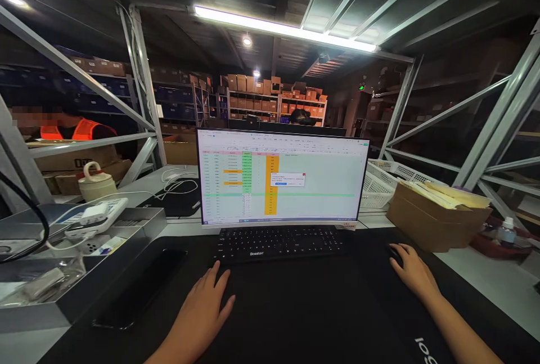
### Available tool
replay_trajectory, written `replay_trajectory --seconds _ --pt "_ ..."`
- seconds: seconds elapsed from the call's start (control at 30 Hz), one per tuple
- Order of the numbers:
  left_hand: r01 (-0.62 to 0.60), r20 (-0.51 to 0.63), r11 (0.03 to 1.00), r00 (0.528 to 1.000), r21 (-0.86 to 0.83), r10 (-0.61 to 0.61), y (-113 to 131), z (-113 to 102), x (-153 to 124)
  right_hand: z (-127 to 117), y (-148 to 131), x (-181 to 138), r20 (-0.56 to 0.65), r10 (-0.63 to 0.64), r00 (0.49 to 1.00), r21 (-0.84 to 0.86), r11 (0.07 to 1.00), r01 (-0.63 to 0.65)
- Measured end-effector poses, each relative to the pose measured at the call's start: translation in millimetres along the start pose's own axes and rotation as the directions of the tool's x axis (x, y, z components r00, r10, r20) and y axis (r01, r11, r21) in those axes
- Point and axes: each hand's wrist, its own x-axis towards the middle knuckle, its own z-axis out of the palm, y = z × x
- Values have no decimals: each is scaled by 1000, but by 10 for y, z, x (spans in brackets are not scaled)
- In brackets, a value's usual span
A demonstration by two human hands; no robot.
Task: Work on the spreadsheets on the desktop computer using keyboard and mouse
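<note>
My left hand (202,302) lies on the black desk mat (304,302) with its fingers apart and holds nothing. Its fingertips are just below the left end of the black keyboard (280,240). At the right, my right hand (413,271) rests over a dark computer mouse (394,250), most of which is hidden under the fingers and palm. Behind the keyboard stands a monitor (316,195) showing a spreadsheet with green and orange columns. A small dialog box is on the screen. Left of my left hand, a black smartphone (141,291) lies on the mat.
A grey divided tray (80,296) with chargers and cables stands at the left, near a cream lidded pot (97,184). A cardboard box (422,218) of papers and white baskets (375,189) are at the right. A person in an orange vest (84,129) is beyond the metal frame.
</note>
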Motion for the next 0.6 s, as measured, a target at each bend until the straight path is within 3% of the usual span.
replay_trajectory --seconds 0.2,0.37,0.6 --pt "7 -6 1000 1000 -6 -7 18 -14 0 16 -10 -1 -54 -4 999 3 1000 4" --pt "14 32 1000 999 10 -14 33 -74 -10 -1 -26 -5 -20 2 1000 -8 1000 -3" --pt "2 -20 1000 1000 2 -1 -5 15 4 -26 -59 -22 -41 2 999 12 1000 -1"
